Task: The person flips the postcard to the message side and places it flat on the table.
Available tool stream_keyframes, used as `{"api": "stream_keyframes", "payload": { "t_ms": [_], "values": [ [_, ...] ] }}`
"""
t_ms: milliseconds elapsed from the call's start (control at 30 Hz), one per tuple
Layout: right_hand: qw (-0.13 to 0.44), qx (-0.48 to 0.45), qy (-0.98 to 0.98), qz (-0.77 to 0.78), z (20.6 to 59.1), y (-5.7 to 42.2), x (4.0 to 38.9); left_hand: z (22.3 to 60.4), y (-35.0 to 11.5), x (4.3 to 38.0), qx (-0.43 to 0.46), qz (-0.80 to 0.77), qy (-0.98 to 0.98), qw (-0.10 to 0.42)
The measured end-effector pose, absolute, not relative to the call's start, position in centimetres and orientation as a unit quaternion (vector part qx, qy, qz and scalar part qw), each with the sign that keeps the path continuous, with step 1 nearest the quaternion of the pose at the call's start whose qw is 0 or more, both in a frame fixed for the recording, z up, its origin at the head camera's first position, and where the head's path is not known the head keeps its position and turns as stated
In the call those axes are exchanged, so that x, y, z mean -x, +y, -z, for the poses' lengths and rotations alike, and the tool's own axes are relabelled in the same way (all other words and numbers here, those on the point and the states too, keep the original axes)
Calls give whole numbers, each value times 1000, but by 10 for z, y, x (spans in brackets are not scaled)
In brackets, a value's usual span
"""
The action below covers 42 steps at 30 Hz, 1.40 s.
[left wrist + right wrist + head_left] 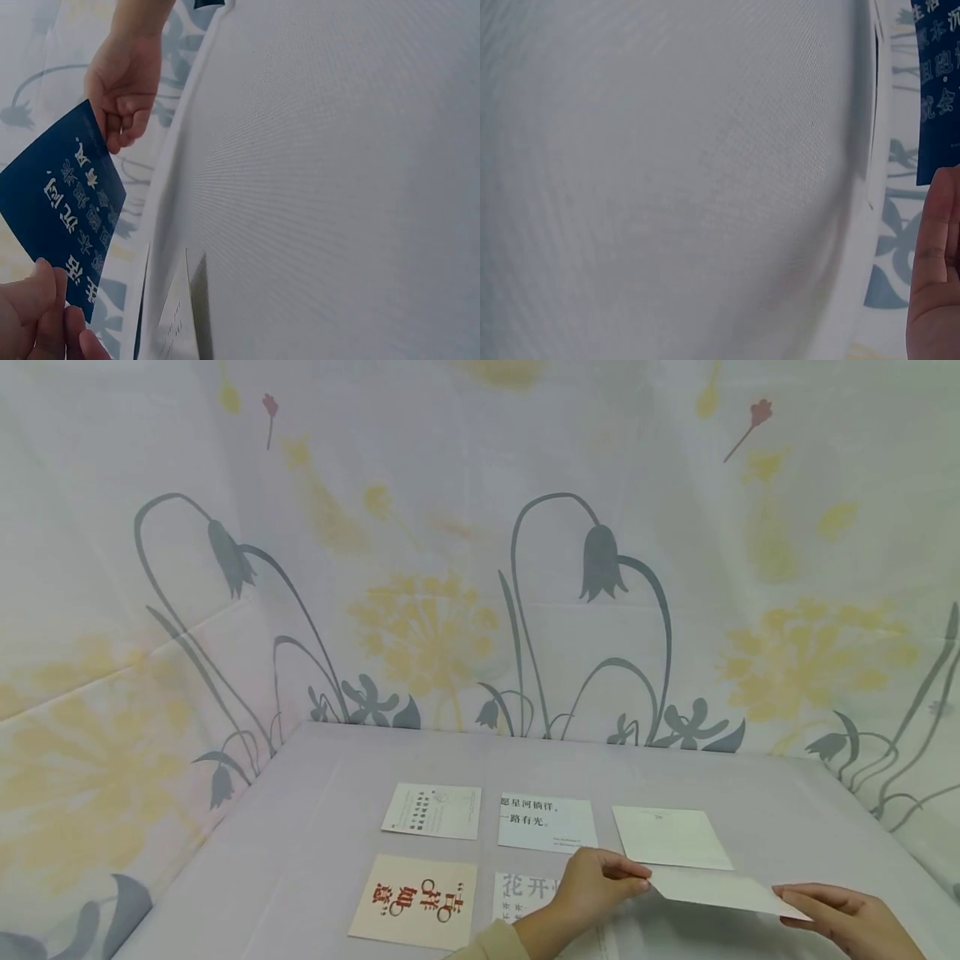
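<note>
A postcard [723,891] is held raised above the table at the right front, tilted, its pale side facing up in the head view. Its other face, dark blue with white Chinese lettering, shows in the left wrist view. My left hand [588,889] pinches the card's left end between thumb and fingers. At the opposite end, my right hand [847,918] pinches the corner. Just behind the held postcard lies a pale card [675,837] with a small mark. A card with grey lettering [517,893] is partly hidden beneath my left forearm.
A white card with black lettering [546,822] lies in the back row, beside a smaller-print card [432,812] to its left. In front of that sits a cream card with red-brown characters [416,902]. A flower-printed cloth [465,635] rises behind the table [315,827].
</note>
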State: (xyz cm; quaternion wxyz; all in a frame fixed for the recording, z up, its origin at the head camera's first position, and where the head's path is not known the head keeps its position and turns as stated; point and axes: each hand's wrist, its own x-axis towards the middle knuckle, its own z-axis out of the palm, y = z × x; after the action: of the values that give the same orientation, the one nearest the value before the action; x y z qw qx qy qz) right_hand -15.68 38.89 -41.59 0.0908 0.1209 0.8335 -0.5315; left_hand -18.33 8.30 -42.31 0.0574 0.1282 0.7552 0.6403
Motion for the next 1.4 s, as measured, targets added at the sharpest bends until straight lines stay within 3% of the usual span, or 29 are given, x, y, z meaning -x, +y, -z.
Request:
{"api": "stream_keyframes", "payload": {
  "t_ms": [533,800,1167,1400],
  "values": [
    [107,-137,843,508,421,391,160,425,86,181,-91,-669,730,109],
    [125,-49,836,533,420,395,159,426,88,182,-77,-703,696,124],
    [111,-104,851,503,428,387,162,430,91,178,-46,-724,673,144],
    [155,-55,822,545,430,392,160,429,91,171,-42,-711,686,148]
  ]
}}
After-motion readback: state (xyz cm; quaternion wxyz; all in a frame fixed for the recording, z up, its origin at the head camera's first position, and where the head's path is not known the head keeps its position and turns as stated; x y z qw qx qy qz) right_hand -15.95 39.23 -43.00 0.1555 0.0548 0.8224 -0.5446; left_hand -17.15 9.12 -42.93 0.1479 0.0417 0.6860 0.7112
